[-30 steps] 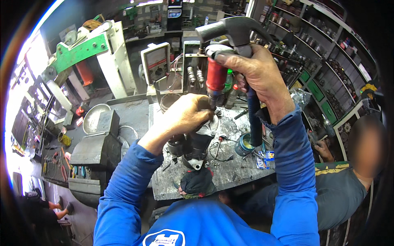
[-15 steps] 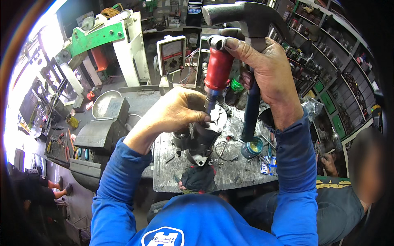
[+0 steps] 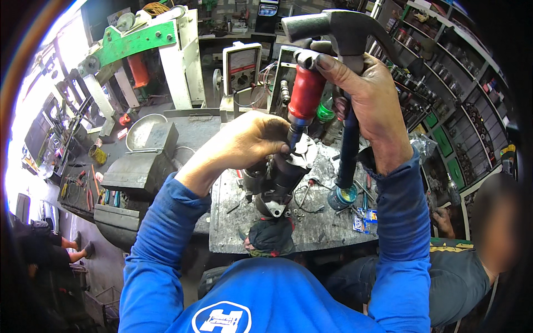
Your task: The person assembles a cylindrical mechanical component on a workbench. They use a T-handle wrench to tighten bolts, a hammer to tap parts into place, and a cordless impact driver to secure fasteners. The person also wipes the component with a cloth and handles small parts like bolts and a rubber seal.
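A claw hammer (image 3: 350, 39) is in my right hand (image 3: 372, 97), its head up and its dark handle hanging down. The same hand grips the top of a red-bodied driver tool (image 3: 307, 93), which tilts slightly. The thumb and fingers of my left hand (image 3: 250, 139) close around the tool's lower shank, near its tip. That tip points down at the light metal end of a black starter motor (image 3: 279, 183), standing upright on the workbench (image 3: 236, 222). Whether the tip is seated there is hidden by my fingers.
A dark cloth (image 3: 270, 236) lies before the motor. Right of it are a small blue tin (image 3: 342, 197) and a blue packet (image 3: 365, 219). A large bench vise (image 3: 139, 166) stands left. A co-worker (image 3: 458, 283) is close on the right, beside shelves of parts (image 3: 444, 66).
The view has shifted slightly, so hands, tool and motor sit a little further right. Both hands keep the same grips; the hammer stays raised.
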{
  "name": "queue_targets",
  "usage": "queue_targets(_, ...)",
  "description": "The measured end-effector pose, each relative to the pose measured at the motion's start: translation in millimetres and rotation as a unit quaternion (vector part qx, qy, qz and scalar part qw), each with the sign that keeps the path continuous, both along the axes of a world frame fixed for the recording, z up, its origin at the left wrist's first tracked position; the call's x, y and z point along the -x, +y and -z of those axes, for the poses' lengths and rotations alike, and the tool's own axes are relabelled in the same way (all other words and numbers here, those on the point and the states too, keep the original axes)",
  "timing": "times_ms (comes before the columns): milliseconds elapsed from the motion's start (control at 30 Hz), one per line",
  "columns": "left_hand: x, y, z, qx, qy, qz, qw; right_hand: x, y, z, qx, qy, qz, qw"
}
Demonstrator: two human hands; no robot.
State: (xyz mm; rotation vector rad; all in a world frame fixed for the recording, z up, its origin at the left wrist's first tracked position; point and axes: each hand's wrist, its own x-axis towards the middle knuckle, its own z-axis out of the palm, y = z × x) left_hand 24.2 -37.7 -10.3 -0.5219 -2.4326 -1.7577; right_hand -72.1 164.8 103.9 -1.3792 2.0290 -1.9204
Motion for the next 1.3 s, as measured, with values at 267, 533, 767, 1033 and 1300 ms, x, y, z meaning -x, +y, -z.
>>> queue_targets(267, 0, 0, 10, 0.014, 0.023, -0.008, 1.000, -13, 4, 3, -0.007, -0.025, -0.011, 1.000)
queue_targets(533, 6, -3, 18, -0.013, 0.010, 0.002, 1.000, -16, 6, 7, 0.010, -0.042, -0.030, 0.999)
queue_targets(767, -6, -3, -3, -0.020, 0.002, -0.011, 1.000, -26, 2, 13, 0.060, 0.025, 0.025, 0.998)
queue_targets(1033, -4, 30, -64, -0.020, 0.039, -0.133, 0.990, -34, -3, 3, 0.004, 0.179, 0.085, 0.980)
queue_targets(1300, 16, 79, -61, -0.140, 0.242, -0.224, 0.933, -46, 2, -7, -0.089, 0.266, 0.195, 0.940)
